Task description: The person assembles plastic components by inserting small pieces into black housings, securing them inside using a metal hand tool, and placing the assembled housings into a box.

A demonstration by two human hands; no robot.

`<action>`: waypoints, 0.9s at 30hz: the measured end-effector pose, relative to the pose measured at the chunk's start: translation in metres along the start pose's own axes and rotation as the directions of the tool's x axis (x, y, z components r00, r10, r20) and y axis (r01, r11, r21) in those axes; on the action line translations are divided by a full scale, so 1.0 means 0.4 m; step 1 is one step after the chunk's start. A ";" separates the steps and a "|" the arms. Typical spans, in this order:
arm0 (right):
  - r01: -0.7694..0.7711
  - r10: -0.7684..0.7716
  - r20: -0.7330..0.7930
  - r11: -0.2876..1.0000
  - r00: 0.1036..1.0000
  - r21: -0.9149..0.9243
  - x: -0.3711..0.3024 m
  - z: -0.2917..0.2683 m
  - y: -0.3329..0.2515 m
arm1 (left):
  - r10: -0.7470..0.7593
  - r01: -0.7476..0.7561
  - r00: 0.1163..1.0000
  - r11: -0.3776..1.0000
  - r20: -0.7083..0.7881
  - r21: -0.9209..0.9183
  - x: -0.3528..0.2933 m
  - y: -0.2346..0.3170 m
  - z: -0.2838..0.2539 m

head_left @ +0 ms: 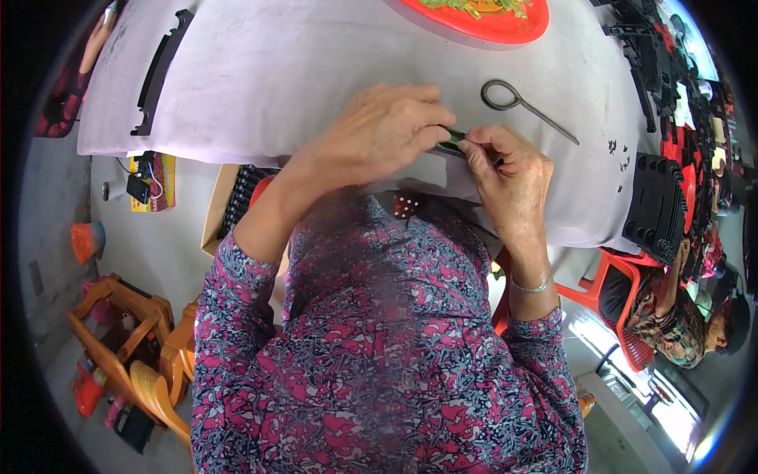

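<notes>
We find one dark strip (457, 138) between the two hands, above the near side of the pale cloth (260, 79). The left hand (389, 130) pinches one end; the right hand (513, 167) closes thumb and finger narrowly on the other. In our judgement, an uneven pinch could let the strip slip and fall over the cloth's near edge. We count one ringed metal rod (546, 118), one red plate (478, 35), one long black bar (161, 75) and at least five small black bits (612, 147), too tiny for an exact tally.
</notes>
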State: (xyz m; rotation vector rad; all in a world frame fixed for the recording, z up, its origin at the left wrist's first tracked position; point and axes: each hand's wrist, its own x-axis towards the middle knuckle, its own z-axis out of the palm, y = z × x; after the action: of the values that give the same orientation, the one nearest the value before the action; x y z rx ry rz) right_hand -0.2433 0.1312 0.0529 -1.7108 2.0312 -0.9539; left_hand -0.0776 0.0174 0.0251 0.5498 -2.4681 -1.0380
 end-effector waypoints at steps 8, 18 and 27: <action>0.016 -0.016 -0.095 1.000 0.995 -0.006 -0.006 0.025 0.002 | 0.099 -0.095 0.980 0.995 0.174 -0.032 0.066 -0.009 -0.011; 0.008 -0.008 -0.087 1.000 0.996 0.000 -0.010 0.018 -0.013 | 0.124 -0.118 0.978 0.992 0.166 -0.048 0.058 -0.031 -0.001; 0.004 -0.008 -0.100 0.999 0.995 -0.039 -0.029 -0.011 -0.014 | 0.154 -0.150 0.985 0.987 0.081 -0.053 0.051 -0.036 0.010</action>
State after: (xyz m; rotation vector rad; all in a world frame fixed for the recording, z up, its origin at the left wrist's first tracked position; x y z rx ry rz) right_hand -0.2392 0.1431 0.0579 -1.7223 2.1214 -1.0278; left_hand -0.0941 0.0002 0.0162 0.3035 -2.5067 -1.0745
